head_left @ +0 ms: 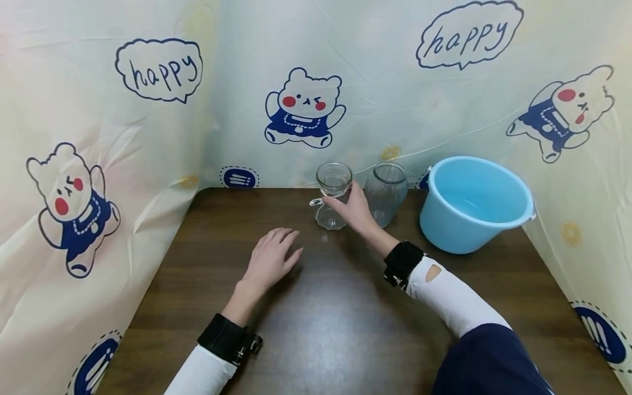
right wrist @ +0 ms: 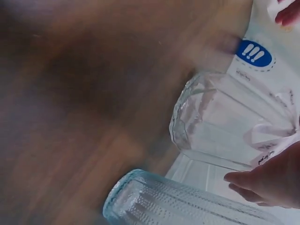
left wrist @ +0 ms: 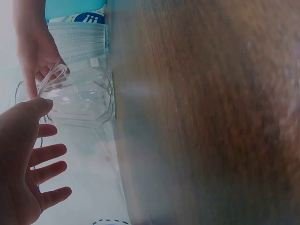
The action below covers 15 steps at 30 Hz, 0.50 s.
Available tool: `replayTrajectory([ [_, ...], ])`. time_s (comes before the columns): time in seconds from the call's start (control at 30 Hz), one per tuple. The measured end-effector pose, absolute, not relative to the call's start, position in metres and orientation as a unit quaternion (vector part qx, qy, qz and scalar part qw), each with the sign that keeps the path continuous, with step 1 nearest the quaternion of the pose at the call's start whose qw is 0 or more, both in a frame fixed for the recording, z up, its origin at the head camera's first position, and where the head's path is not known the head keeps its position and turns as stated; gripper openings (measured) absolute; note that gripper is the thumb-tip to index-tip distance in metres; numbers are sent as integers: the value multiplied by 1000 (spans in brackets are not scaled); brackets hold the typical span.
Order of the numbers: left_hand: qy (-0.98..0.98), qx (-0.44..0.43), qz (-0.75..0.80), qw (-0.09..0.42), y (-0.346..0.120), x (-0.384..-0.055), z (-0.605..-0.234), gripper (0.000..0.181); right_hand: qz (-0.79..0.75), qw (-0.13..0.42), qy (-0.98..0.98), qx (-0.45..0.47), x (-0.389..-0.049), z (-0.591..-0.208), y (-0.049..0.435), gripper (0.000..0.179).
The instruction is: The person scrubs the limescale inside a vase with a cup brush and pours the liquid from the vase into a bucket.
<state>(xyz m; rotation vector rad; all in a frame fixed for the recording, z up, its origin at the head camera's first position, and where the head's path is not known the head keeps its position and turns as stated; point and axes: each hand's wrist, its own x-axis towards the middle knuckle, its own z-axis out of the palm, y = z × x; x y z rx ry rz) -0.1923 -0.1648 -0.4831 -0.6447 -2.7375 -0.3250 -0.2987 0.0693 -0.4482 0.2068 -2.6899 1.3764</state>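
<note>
A clear faceted glass jar (head_left: 329, 217) stands upright near the table's back edge, with a ribbon or cord tied around its neck. My right hand (head_left: 357, 210) grips it at the neck, thumb in front; the left wrist view shows that hand's fingers behind the jar (left wrist: 84, 101). Just to the right is a second jar (head_left: 387, 198) of bluish textured glass, also upright. My left hand (head_left: 270, 257) is nearer to me, left of the jars, over the table. Its fingers are extended, and it holds nothing.
A light blue bucket (head_left: 466, 237) stands at the right, beyond the bluish jar. Beneath everything is a dark wooden table (head_left: 316, 329). A patterned cloth (head_left: 237, 66) with bears and lettering hangs behind the table and along both sides.
</note>
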Motion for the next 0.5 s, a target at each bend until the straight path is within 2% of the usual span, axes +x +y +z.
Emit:
replayTrajectory([
  [0.17, -955, -224, -121, 155, -162, -188, -482, 47, 383, 42, -916, 113, -267, -450, 86, 70],
  [0.37, -954, -227, -126, 151, -158, -185, -481, 49, 315, 19, -937, 150, -225, -443, 112, 62],
  [0.5, -950, -232, -133, 159, -154, -184, -479, 49, 280, 24, -944, 173, -202, -435, 130, 57],
])
